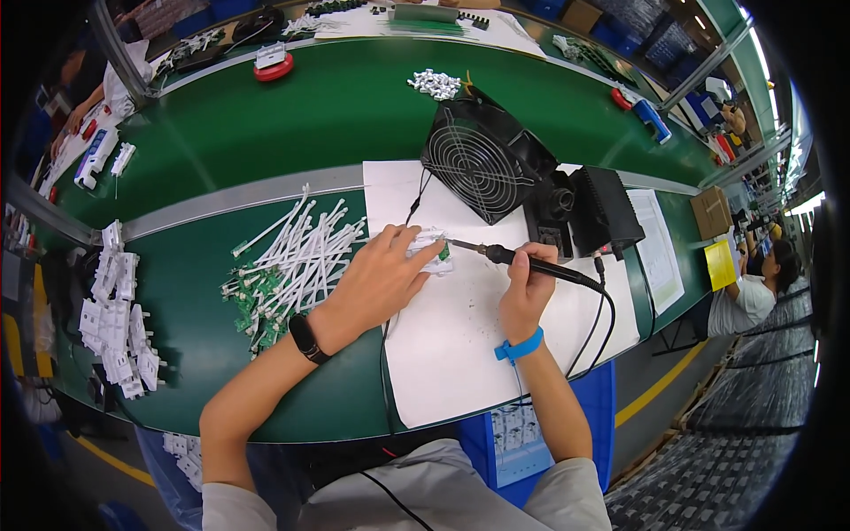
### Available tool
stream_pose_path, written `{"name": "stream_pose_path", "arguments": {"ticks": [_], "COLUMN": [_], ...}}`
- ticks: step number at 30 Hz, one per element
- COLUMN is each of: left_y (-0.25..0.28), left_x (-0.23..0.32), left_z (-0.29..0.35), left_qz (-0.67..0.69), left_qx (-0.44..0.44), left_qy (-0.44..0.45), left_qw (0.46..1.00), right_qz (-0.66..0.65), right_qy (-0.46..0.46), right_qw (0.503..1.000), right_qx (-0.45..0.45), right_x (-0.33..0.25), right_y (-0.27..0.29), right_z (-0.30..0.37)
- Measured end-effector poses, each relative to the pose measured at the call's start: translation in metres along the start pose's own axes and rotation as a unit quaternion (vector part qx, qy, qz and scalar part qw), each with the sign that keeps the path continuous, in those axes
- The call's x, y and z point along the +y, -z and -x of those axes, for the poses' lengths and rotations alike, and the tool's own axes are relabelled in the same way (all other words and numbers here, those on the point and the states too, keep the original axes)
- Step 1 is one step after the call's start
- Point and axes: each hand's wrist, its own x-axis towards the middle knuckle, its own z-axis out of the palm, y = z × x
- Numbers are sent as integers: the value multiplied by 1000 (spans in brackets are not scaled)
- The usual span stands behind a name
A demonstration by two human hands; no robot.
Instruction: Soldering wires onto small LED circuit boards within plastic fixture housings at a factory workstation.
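My right hand [529,288] grips a black soldering iron [571,273] like a pen, its tip pointing left. The tip reaches a small green circuit board [444,253] in a white plastic housing [436,265]. My left hand [381,270] holds that housing against the white sheet [434,372], fingers over its top and partly hiding it. Left of this hand lies a heap of white cables [305,252] with green circuit boards [257,296] on their ends. I wear a black band on the left wrist and a blue strap on the right.
A black fan [478,159] with a wire grille stands beyond my hands, beside a black soldering station [606,212]. White housings [115,310] are piled at the far left. Behind a metal rail runs a green conveyor belt [354,97]. A blue bin [602,398] sits below the table edge.
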Motion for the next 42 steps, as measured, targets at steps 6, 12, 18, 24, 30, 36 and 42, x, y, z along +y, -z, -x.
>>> {"name": "stream_pose_path", "arguments": {"ticks": [6, 12, 18, 24, 30, 36, 42], "left_y": [4, 6, 11, 24, 28, 27, 25], "left_x": [1, -2, -11, -11, -7, -8, -8], "left_z": [0, 0, -2, -8, -11, -12, -11], "left_qz": [15, -23, -22, 74, 74, 82, 75], "left_qx": [-22, -46, -63, -98, -119, -115, -115], "left_qy": [21, 12, -5, 44, 43, 45, 42], "left_qw": [999, 999, 998, 991, 989, 989, 990], "right_qz": [40, 81, 3, -35, -48, -43, -16], "right_qy": [-7, 37, 30, -22, -21, -4, 5], "right_qw": [999, 995, 1000, 998, 995, 996, 997], "right_qx": [-21, 41, -3, -56, -82, -84, -80], "right_x": [-13, -5, -8, -12, -12, -9, -10], "right_y": [-3, 8, 12, 8, 9, 8, 6], "right_z": [3, 5, 10, 11, 11, 10, 9]}}
